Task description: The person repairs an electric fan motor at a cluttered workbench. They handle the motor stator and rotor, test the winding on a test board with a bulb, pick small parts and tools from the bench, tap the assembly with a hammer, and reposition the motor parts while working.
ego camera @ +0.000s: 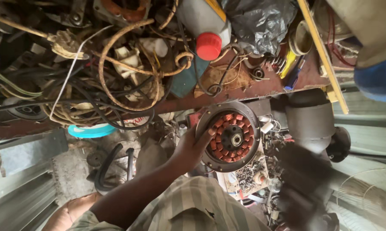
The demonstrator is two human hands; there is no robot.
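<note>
While gripping the round motor stator, the left hand is holding it up below the cluttered workbench.
Fingers are curling over its rim, copper coils facing up; a blurred right hand is hovering nearby, its grip impossible to tell.

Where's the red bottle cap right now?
In the head view the red cap sits top centre on a white bottle, above the motor stator that the left hand holds.
</note>
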